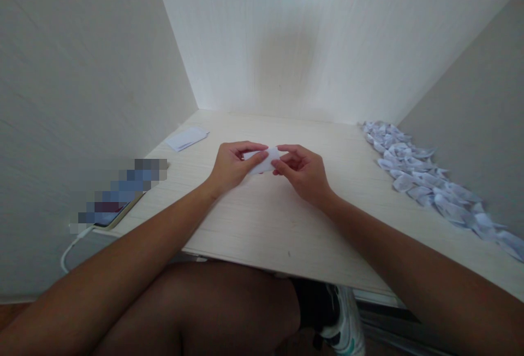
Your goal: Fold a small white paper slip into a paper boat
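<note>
Your left hand [231, 167] pinches the left end of the small paper strip [264, 160], its long axis running left to right just above the desk [262, 225]; your right hand [303, 173] clamps the right end, both equally close.

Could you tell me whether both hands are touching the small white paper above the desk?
Touching. The head view shows the left hand and right hand each pinching an end of the small white paper.
</note>
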Motion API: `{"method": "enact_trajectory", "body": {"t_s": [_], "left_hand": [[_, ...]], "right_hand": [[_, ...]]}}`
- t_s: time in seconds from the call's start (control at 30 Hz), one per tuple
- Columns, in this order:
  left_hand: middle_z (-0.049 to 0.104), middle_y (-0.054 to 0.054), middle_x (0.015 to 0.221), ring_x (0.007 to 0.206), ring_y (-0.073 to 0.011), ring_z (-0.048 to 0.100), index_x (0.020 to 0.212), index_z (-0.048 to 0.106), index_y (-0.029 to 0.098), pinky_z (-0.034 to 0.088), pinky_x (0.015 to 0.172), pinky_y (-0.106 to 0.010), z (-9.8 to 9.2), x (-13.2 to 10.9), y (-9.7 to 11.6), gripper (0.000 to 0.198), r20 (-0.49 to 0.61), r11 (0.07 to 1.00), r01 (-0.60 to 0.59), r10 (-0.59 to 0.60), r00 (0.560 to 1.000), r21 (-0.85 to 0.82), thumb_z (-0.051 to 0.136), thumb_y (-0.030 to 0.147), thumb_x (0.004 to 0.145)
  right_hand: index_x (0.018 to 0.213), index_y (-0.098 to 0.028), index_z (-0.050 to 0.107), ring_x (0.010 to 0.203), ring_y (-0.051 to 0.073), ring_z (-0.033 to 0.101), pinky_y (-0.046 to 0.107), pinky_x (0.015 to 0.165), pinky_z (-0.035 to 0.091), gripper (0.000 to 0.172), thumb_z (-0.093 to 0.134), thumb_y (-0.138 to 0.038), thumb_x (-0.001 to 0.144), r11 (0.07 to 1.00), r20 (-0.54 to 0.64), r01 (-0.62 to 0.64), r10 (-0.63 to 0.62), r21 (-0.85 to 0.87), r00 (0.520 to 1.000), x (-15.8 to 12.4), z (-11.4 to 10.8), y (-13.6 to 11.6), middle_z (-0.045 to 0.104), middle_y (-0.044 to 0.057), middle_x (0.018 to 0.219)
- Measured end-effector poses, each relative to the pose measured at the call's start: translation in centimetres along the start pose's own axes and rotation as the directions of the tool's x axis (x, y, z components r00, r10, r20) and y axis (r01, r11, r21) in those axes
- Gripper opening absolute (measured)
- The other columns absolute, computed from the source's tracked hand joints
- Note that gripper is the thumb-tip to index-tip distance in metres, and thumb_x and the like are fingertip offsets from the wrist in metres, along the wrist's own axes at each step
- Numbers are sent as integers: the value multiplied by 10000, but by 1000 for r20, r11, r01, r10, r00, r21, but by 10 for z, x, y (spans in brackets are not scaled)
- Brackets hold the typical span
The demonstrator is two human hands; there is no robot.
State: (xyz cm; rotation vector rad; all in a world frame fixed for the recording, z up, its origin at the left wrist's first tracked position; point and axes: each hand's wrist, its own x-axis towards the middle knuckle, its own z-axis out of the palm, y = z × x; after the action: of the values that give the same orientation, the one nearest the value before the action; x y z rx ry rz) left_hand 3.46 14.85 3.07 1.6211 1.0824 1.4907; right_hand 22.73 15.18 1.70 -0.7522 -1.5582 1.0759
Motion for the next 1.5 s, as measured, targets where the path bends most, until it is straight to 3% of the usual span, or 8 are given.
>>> {"method": "enact_trajectory", "body": {"t_s": [0.37, 0.57, 0.73, 0.97, 1.13, 1.3, 1.5], "left_hand": [[790, -85, 847, 725, -181, 709, 886, 823, 173, 550, 601, -253, -1, -1, 1, 280, 17, 999, -24, 24, 1000, 29, 864, 404, 732], [734, -57, 808, 703, -136, 668, 1084, 783, 157, 519, 603, -210, -3, -1, -5, 375, 174, 997, -52, 62, 983, -61, 843, 372, 782], [625, 2, 704, 589, -81, 568, 1024, 780, 161, 443, 524, -169, -4, -1, -6, 306, 254, 996, -16, 38, 966, -85, 847, 318, 770], [630, 0, 692, 568, -75, 569, 943, 768, 152, 422, 508, -165, -1, -2, -7, 272, 188, 994, 21, 0, 982, -108, 853, 332, 758], [680, -18, 698, 579, -99, 630, 930, 756, 142, 494, 530, -185, 1, -1, -5, 333, 151, 988, 41, -18, 988, -148, 882, 373, 726], [679, -6, 667, 569, -116, 655, 913, 749, 142, 567, 538, -211, 1, -1, -2, 352, 142, 987, 56, -35, 989, -149, 889, 396, 714], [684, -1, 655, 561, -115, 660, 910, 745, 138, 579, 525, -208, 1, -1, -2, 336, 149, 985, 71, -47, 988, -159, 886, 372, 715]], "right_hand": [[1042, -184, 710, 648, 164, 716, 299, 646, 606, 366, 838, -420, 793, 1000, -21, -10, 10, -13, 1000, 0, 1, -1, 756, 21, 772], [1031, -184, 760, 603, 122, 637, 266, 596, 522, 272, 786, -370, 834, 994, 19, 68, -67, -87, 998, 1, 0, 2, 720, -1, 717], [1032, -165, 732, 612, 120, 613, 269, 603, 496, 313, 813, -346, 790, 1000, -22, 12, -13, -13, 1000, 6, -3, 5, 724, 5, 718], [1062, -161, 708, 691, 131, 633, 287, 664, 493, 347, 822, -359, 801, 1000, -17, 21, -21, -23, 1000, 5, -3, 4, 731, 20, 791], [1053, -160, 712, 601, 96, 549, 254, 578, 432, 377, 849, -371, 773, 1000, -8, 23, -23, -10, 1000, 4, -3, 2, 630, -42, 681], [1027, -173, 713, 653, 122, 615, 281, 644, 498, 339, 844, -366, 780, 1000, -29, 24, -23, 9, 999, 5, -3, 2, 684, -17, 726], [1008, -179, 726, 634, 115, 611, 272, 621, 492, 299, 844, -333, 780, 999, -41, 43, -43, -2, 998, 5, -3, 4, 679, -24, 717]]}}
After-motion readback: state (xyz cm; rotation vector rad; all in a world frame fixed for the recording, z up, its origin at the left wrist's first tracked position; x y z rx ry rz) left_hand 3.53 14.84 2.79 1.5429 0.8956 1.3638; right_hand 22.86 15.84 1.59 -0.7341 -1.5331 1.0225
